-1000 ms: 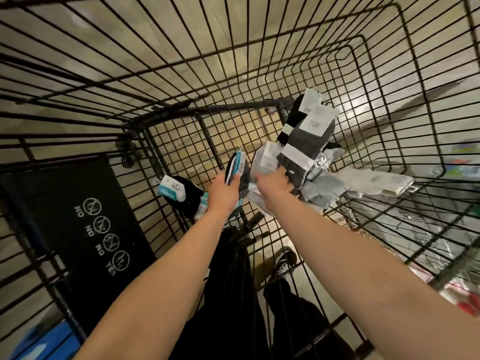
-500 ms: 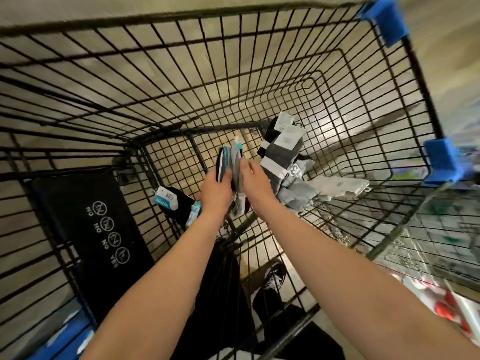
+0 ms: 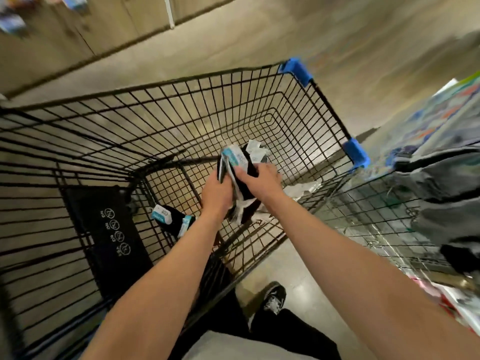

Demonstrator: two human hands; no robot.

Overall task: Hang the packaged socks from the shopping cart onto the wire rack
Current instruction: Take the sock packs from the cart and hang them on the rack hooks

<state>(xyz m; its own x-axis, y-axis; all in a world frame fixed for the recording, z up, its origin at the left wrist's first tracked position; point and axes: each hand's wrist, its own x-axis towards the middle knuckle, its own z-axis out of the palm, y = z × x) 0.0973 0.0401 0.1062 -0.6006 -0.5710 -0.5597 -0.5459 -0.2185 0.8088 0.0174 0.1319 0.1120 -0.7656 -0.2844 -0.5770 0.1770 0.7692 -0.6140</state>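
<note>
- The head view looks down into a black wire shopping cart (image 3: 181, 84) with blue corner pads (image 3: 296, 70).
- Both hands are up over the middle of the cart, close together. They hold one bunch of packaged socks (image 3: 237, 162) between them.
- The left hand (image 3: 217, 197) has its fingers curled round the left side of the bunch.
- The right hand (image 3: 263, 179) grips the right side. Its thumb presses on the front of a black sock and its fingers wrap behind.
- The bunch has black socks with white and light blue paper labels. It is up in the air, off the cart floor.
- One more sock pack (image 3: 170, 218), black with a light blue label, lies on the cart floor, down and left of the hands.
- A white pack (image 3: 301, 189) lies on the cart floor just right of the right wrist. It is blurry.
- A black flap (image 3: 109, 229) with round signs sits at the near left end of the cart.
- The wire rack (image 3: 376, 229) stands just past the cart's right side. Grey socks (image 3: 446, 183) hang there, all blurry.
- A black shoe (image 3: 274, 298) stands on the floor beside the cart.
</note>
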